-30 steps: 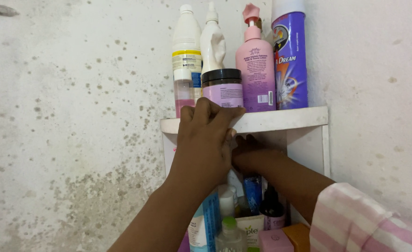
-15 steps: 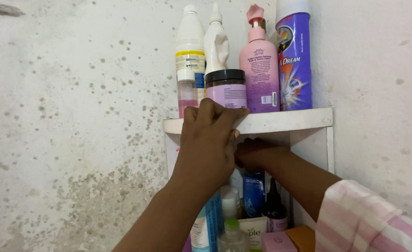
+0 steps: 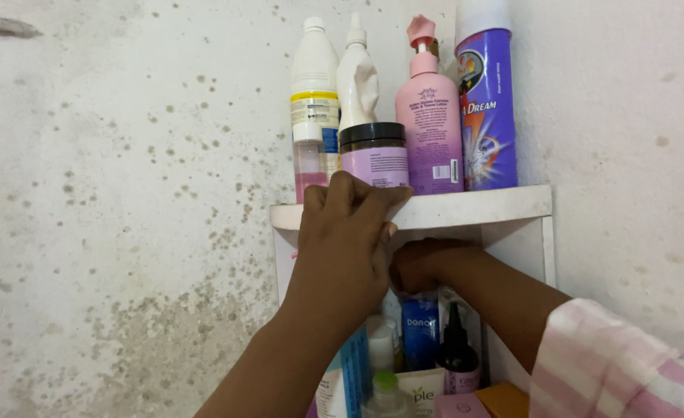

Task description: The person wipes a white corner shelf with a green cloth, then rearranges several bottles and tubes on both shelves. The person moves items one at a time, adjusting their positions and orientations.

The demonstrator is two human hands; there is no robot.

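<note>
The left hand [image 3: 342,248] reaches up to the white corner shelf [image 3: 474,207], its arm rising steeply, fingers curled over the shelf's front edge and gripping it just below the lilac jar with a black lid [image 3: 373,155]. The right hand [image 3: 418,263] sits under the shelf, knuckles up, fingers seemingly curled in; whether it holds anything cannot be told. Below the shelf stands a blue tube [image 3: 419,333].
</note>
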